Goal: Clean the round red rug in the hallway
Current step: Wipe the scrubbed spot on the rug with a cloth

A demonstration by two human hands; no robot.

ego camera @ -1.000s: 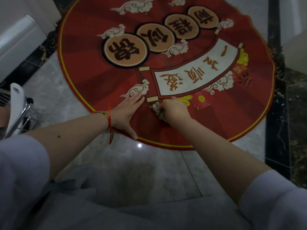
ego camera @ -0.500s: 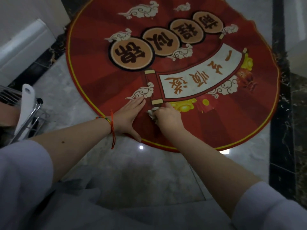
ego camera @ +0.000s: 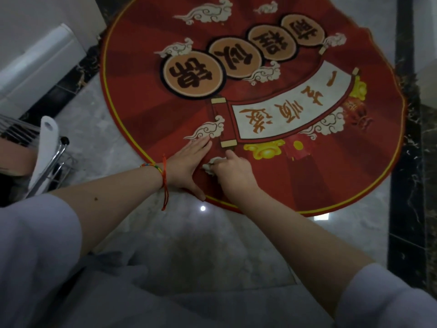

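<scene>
- Wire rack at far left, well apart from the round red rug; a white flat handle-like piece leans against its metal frame.
- White low unit stands left of the rug, along a dark marble border strip.
- Round red rug lies flat on the pale marble floor; yellow line rings its edge; cloud, coin and scroll motifs printed on it.
- Left hand rests palm-down on the rug's near-left edge, fingers straight and together, tips at a cloud motif, thumb spread toward the rim. Holds nothing. Red and multicoloured string bracelet on the wrist.
- Small crumpled pale cloth sits on the rug just right of the left hand, touching the right hand.
- Right hand has fingers curled around the cloth, pressing it onto the rug just below the scroll's end.
- Pale sleeves cover both upper arms.
- Dark marble strip runs along the rug's right side.
</scene>
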